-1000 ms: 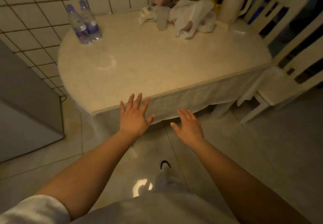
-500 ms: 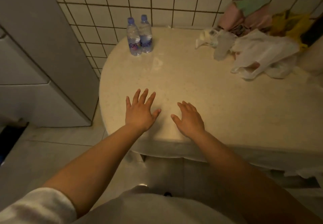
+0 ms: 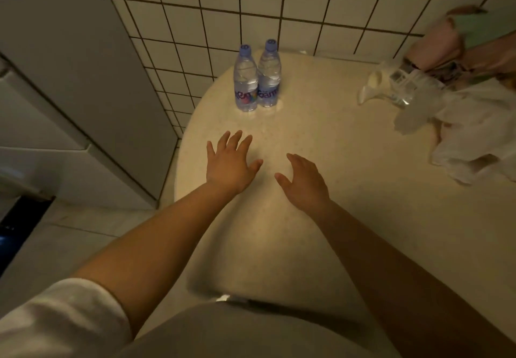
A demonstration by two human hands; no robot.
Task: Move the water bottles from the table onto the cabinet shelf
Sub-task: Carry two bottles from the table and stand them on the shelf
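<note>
We are closing in on the table (image 3: 349, 218): a second ago our hands were hanging over the floor short of its edge, and now both are reaching out above the tabletop, with the two water bottles (image 3: 257, 78) sitting much larger in the upper middle of the frame. That tells us the approach is nearly over and the pick-up is still to come; neither bottle has left the table. The bottles are standing upright, touching side by side, near the far rim against the tiled wall (image 3: 251, 8). Our left hand (image 3: 229, 165) is spreading its fingers straight and wide, holding nothing, aimed toward the bottles but apart from them. Our right hand (image 3: 304, 181) is likewise relaxed and empty, fingers slightly bent, just beside the left. Crumpled plastic bags (image 3: 469, 134) are lying at the right edge.
</note>
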